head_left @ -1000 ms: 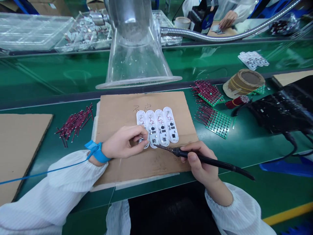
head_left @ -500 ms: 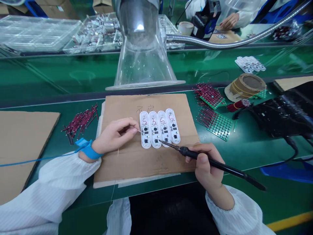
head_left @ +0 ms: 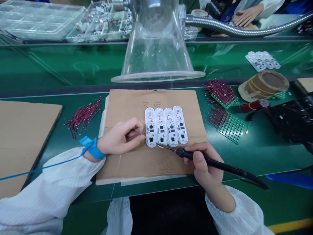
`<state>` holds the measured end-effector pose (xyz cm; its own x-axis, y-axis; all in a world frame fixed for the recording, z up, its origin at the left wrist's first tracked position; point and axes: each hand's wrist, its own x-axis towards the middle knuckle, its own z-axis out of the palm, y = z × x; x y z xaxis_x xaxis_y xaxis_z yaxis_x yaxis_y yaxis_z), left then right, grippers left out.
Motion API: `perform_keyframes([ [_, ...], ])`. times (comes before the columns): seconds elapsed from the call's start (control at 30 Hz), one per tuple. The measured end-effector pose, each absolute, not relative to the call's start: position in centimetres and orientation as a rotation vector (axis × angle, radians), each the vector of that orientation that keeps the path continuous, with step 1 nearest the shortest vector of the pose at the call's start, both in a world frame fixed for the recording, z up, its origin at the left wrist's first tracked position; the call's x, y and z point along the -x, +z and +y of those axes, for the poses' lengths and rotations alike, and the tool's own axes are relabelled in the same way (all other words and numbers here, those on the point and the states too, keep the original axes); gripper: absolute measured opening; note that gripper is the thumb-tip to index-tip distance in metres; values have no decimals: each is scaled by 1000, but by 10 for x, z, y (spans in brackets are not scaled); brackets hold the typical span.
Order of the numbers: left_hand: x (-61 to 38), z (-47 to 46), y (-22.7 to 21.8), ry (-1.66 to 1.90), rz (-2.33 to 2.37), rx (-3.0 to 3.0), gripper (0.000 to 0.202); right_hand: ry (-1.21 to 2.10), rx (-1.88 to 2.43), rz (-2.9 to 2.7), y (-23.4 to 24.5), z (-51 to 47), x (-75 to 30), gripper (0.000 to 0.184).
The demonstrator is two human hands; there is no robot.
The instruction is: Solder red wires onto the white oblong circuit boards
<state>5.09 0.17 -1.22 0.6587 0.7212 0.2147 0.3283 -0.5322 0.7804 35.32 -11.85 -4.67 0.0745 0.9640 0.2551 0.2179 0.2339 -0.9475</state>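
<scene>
Several white oblong circuit boards lie side by side on a brown cardboard sheet. My left hand, with a blue wrist strap, is pinched on a thin solder wire whose tip points at the leftmost board. My right hand grips a black soldering iron. Its tip rests at the lower edge of the boards, near the second one from the left.
A clear fume hood on a metal hose stands behind the cardboard. Red wire pieces lie at left, green boards with red wires and a tape roll at right. Another person's hand works at the far bench.
The view has shifted, so everything sits a little further right. My left hand drew back from the boards, then came close again; the iron tip stays at the boards' lower ends.
</scene>
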Motion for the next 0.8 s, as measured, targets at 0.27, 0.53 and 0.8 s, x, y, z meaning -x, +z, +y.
perform_keyframes([
  [0.27,-54,3,-12,687,749,-2183,10,833,1225,-1459,-41,-116,-352,12],
  [0.53,-54,3,-15,695,731,-2205,11,825,1220,-1448,-42,-118,-351,13],
  [0.8,-54,4,-12,689,725,-2214,10,851,1209,-1517,-41,-115,-352,13],
])
